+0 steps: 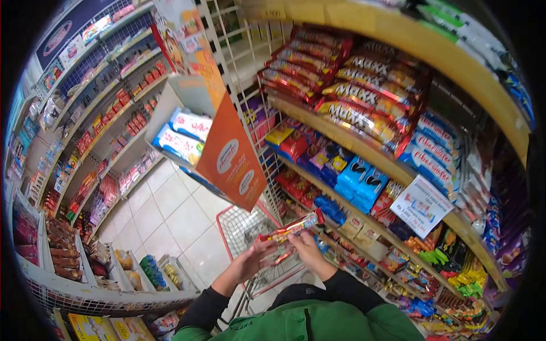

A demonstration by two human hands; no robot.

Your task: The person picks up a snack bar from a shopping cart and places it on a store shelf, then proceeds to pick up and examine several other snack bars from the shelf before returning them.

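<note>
A long, narrow snack packet point(297, 225) in red, yellow and white wrapping is held up in front of my chest, tilted with its right end higher. My right hand point(307, 251) grips it from below with the thumb against its near side. At the packet's lower left end, my left hand point(253, 261) holds on with its upper fingers, while the other fingers point towards my right hand. Underneath both hands is a shopping cart point(272, 291) of metal wire with a red rim.
On my right, shelves carry red Maxx packs point(364, 91), blue-and-white wafer packs point(432, 145) and a white price sign point(422, 206). Ahead stands an orange cardboard display point(236, 162) against a white wire grid. Curved shelves point(85, 156) and a wire-fronted bin point(108, 298) line the left.
</note>
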